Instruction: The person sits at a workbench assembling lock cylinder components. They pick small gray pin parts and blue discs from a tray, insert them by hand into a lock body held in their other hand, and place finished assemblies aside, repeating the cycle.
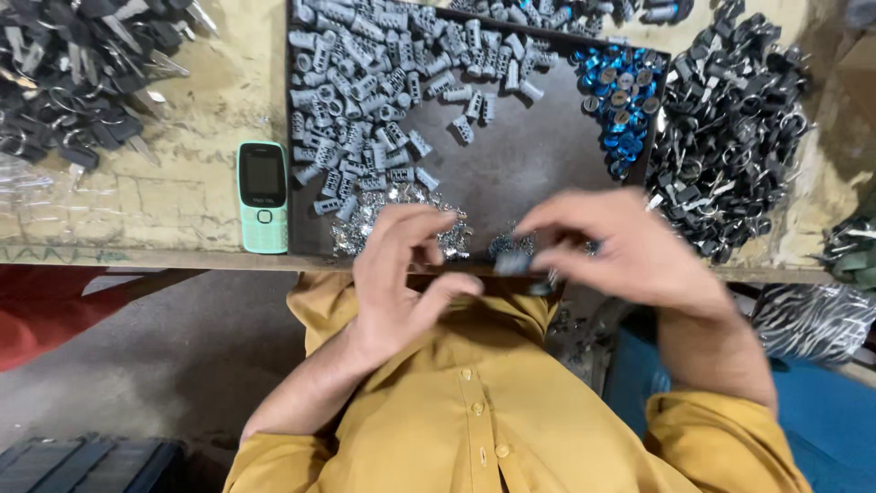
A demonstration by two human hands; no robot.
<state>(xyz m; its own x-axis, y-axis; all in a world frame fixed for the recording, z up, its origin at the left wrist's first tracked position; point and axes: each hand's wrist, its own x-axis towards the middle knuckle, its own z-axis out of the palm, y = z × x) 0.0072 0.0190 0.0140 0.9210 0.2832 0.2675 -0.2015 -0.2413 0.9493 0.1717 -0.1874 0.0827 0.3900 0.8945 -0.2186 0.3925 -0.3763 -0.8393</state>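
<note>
2 hands met just below the dark tray's [511,173] near edge: the right hand [630,251] pinched a small grey lock barrel [513,263], the left hand [401,274] curled beside it, fingers loose. Steadying the barrel seemed wise.

both hands, left hand [397,274] and right hand [630,251], on a small grey part [513,263] over the dark tray [538,155]

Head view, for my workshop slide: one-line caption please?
Right hand pinches a small dark part beside the left hand, over a tray of grey cylinders.
</note>
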